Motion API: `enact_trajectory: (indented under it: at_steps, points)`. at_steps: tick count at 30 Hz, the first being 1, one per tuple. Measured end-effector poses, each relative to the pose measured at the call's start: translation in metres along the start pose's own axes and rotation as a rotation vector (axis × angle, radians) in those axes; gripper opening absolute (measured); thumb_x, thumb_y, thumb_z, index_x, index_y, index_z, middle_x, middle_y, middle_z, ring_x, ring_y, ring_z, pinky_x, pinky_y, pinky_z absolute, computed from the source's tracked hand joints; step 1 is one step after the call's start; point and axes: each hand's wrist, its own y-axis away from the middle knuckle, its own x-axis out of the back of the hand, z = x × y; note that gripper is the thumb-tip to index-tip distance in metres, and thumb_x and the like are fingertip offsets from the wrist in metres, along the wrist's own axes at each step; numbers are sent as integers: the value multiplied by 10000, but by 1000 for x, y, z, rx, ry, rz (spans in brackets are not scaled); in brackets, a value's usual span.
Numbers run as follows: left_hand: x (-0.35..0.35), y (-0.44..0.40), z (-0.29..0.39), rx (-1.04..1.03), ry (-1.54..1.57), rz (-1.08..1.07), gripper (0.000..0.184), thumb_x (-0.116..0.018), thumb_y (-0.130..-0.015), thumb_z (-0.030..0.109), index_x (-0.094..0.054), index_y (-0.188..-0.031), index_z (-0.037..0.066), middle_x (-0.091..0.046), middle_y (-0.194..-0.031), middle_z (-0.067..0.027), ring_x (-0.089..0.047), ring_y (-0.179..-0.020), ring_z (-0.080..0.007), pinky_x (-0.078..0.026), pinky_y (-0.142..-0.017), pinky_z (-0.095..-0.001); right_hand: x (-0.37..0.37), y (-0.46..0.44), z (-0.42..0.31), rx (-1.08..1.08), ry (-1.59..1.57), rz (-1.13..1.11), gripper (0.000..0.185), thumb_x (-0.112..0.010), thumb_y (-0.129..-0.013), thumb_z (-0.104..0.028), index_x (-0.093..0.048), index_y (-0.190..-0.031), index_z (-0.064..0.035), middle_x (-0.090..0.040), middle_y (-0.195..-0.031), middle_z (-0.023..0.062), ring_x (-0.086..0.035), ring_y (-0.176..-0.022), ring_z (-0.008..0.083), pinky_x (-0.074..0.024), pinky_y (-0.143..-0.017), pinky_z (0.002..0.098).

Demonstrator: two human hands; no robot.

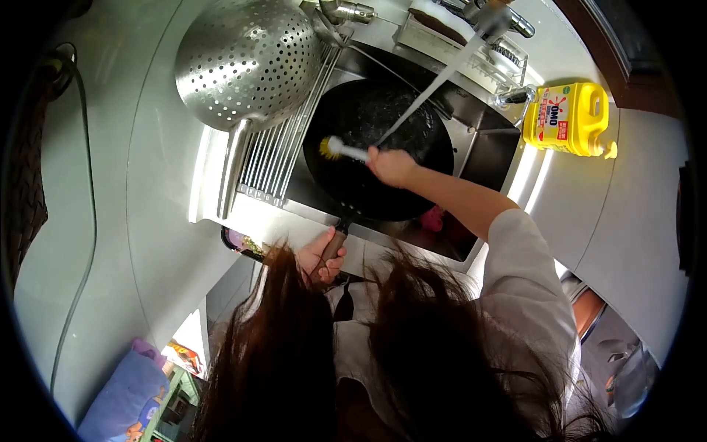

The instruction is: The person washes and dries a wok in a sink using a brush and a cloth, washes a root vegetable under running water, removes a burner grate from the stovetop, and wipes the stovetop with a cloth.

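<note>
A large black wok (pixel 390 195) rests in the sink (pixel 486 151), with water from the tap (pixel 493 18) streaming into it. My left hand (pixel 321 256) is closed around the wok's brown handle, close to the front of the counter. Held in my right hand (pixel 392 167) is a white dish brush (pixel 347 150) with yellow bristles. Its head is at the left side of the wok; whether the bristles touch the surface I cannot tell. Strands of hair cover part of my left wrist.
A perforated metal strainer (pixel 247 62) lies over the metal drying rack (pixel 274 158) on the left. On the right counter stands a yellow OMO bottle (pixel 589 121). Behind the sink is a caddy (pixel 442 44). A pinkish-red item (pixel 433 219) lies beneath the wok's right side.
</note>
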Motion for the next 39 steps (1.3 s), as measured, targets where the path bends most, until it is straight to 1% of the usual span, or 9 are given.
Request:
enact_trajectory:
  at_steps: [4,5,6,14,20,27,30,35,39]
  points:
    - [2,0,-2,-13,-4,-1,569,-412,-876,692,-465,-847,127,-393,-560,27,-335,-384,-71,-309,-362,-214,12,-73,31,-528,-134,305,532,-271,-984,-381,-653,-1025,-13,-640,-1030,271,-613,-966,445,-486,-870,462]
    - [2,0,-5,-10,-1,-5,567,-411,-878,690,-464,-846,126,-393,-560,26,-335,-385,-70,-307,-363,-215,-12,-95,60,-675,-173,428,328,-337,-977,-264,-540,-992,-6,-663,-927,212,-663,-863,358,-540,-709,438]
    - [3,0,-5,-7,-2,-12,566,-410,-879,688,-462,-844,126,-393,-561,26,-335,-385,-69,-305,-364,-215,48,-62,22,-1007,-702,409,423,-288,-990,-309,-559,-1048,11,-668,-965,197,-655,-898,364,-531,-758,438]
    - [-6,0,-5,-61,-13,-16,534,-394,-911,649,-448,-849,121,-371,-558,34,-312,-381,-67,-273,-364,-223,-15,-31,-50,-277,-71,-37,283,-425,-922,-186,-479,-1142,-16,-633,-1046,274,-650,-939,407,-517,-819,471]
    - [-9,4,-9,-98,-16,-28,512,-402,-929,613,-450,-856,109,-364,-562,48,-291,-396,-53,-248,-365,-217,18,-60,47,-725,24,108,292,-509,-906,-222,-610,-1124,-56,-653,-1075,165,-656,-938,351,-551,-684,408]
    - [-1,-5,-14,-98,53,-120,508,-406,-932,604,-463,-860,105,-376,-573,44,-303,-405,-57,-269,-375,-209,-2,5,60,-268,574,-417,163,-676,-764,-168,-693,-891,-67,-678,-963,57,-693,-790,240,-516,-433,393]
    - [1,-1,-14,-126,36,-110,503,-404,-935,600,-461,-860,105,-379,-575,42,-313,-409,-59,-280,-381,-208,20,-38,68,-547,584,-79,165,-673,-767,-169,-682,-907,-83,-664,-1002,72,-679,-857,235,-505,-408,383]
    - [-2,5,-10,-109,64,-58,480,-393,-951,574,-455,-880,104,-382,-585,36,-325,-405,-73,-289,-380,-226,-2,10,79,-667,692,-208,245,-683,-760,-202,-676,-987,-110,-648,-1036,74,-660,-873,236,-539,-472,399]
    - [2,-1,-13,-106,116,-161,474,-370,-961,564,-453,-882,105,-384,-588,29,-323,-406,-81,-293,-381,-228,30,92,8,-307,620,-794,460,-661,-827,-235,-582,-1259,-96,-613,-1210,82,-617,-1075,269,-537,-781,431]
